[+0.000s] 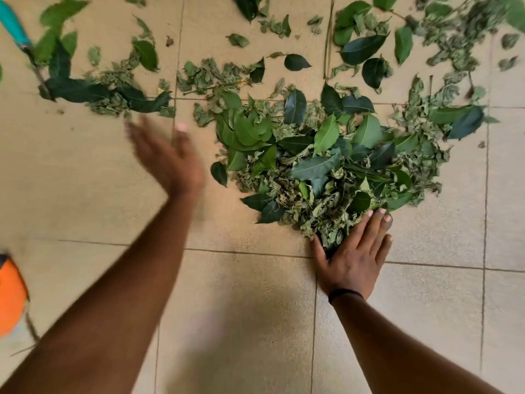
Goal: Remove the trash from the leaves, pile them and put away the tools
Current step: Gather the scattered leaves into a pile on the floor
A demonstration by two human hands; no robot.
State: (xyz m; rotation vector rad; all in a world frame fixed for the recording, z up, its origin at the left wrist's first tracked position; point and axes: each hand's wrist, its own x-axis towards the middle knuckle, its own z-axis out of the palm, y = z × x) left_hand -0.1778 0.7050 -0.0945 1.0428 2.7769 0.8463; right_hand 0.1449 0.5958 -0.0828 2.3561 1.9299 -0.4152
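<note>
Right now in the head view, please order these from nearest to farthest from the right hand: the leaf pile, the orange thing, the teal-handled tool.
1. Leaf pile: touching the right hand, just ahead of it.
2. Orange thing: at the left edge, beyond the left arm.
3. Teal-handled tool: far upper left corner.

A loose pile (326, 163) of green leaves, glossy dark ones mixed with pale crumpled ones, lies on the tiled floor at centre right. More leaves (366, 44) are scattered toward 12 and 1 o'clock, with thin twigs (328, 38) among them. At 10 o'clock a tool (21, 41) with a teal handle and a metal shaft lies slanted, its tip touching a strip of dark leaves (108, 95).
</note>
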